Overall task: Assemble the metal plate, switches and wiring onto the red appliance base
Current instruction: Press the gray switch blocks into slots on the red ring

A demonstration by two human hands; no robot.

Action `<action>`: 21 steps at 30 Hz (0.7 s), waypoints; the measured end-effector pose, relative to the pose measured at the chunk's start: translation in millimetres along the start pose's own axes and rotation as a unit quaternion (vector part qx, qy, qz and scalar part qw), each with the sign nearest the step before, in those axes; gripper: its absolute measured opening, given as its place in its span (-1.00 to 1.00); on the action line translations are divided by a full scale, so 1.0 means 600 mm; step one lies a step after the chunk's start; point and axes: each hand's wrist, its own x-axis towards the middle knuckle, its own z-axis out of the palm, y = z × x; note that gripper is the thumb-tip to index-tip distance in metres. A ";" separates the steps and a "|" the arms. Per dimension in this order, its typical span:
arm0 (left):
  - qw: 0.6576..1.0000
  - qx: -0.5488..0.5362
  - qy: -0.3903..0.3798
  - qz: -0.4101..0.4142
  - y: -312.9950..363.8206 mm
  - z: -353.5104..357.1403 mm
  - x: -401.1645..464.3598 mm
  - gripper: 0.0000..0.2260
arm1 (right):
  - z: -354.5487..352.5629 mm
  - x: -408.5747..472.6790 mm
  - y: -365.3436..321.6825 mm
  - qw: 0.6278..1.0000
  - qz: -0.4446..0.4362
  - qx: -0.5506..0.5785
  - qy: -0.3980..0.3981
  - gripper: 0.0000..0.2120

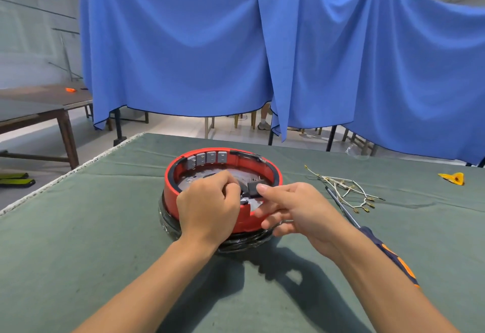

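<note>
Between both hands (pixel 236 201), black switch (pixel 255 188).

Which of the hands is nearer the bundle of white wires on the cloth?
Right. The right hand is at the red base's near rim, beside the white wires; the left hand is farther away, over the base.

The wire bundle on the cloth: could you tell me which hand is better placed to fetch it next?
Probably the right hand: the wire bundle lies on its side of the red base, though its fingers hold a black part.
</note>
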 end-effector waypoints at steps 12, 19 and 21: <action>0.998 -0.036 -0.058 0.009 0.000 -0.003 0.009 -0.77 | -0.004 -0.010 -0.022 0.994 0.026 -0.106 -0.001 -0.69; 0.993 0.008 -0.090 0.073 0.002 -0.007 0.005 -0.78 | 0.003 -0.016 -0.029 0.987 0.030 -0.157 0.020 -0.69; 0.991 0.026 -0.096 0.089 0.005 -0.011 0.008 -0.79 | 0.003 -0.018 -0.031 0.987 0.033 -0.158 0.018 -0.67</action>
